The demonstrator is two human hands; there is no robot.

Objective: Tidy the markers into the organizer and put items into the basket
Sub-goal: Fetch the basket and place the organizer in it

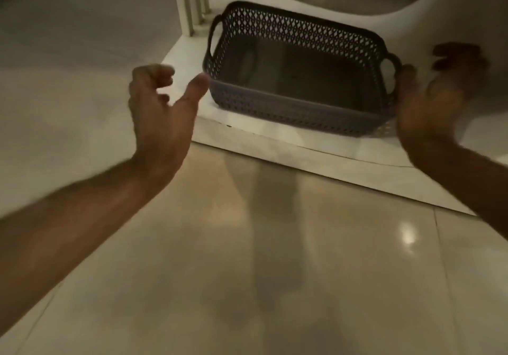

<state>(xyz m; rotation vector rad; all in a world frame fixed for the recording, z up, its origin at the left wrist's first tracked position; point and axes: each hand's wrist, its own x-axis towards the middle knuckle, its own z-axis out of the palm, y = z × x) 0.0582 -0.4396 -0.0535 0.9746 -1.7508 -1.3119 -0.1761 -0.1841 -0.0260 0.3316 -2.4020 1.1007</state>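
Basket: the dark perforated basket (299, 79) sits on a low white shelf board (275, 145) just above the tiled floor (247, 272), ahead of me and a little right of centre. As far as I can see it is empty, though the dim light blurs the inside.

Long axis: it runs left to right across my view, a loop handle at each short end, so my hands bracket it end to end.

My left hand (162, 104): open, fingers loosely curled, thumb tip just beside the near left corner; whether it touches, I cannot tell.

My right hand (434, 99): open, palm turned inward, thumb at or against the right handle; blur hides the contact. This hand looks nearer to a hold.

Arms: both forearms reach forward and downward, converging on the basket.

Judgement: I take this as the reach to grasp the basket by both ends; no grip yet.

Markers, organizer: not in sight.

Background: a white post (189, 0) stands behind the basket.
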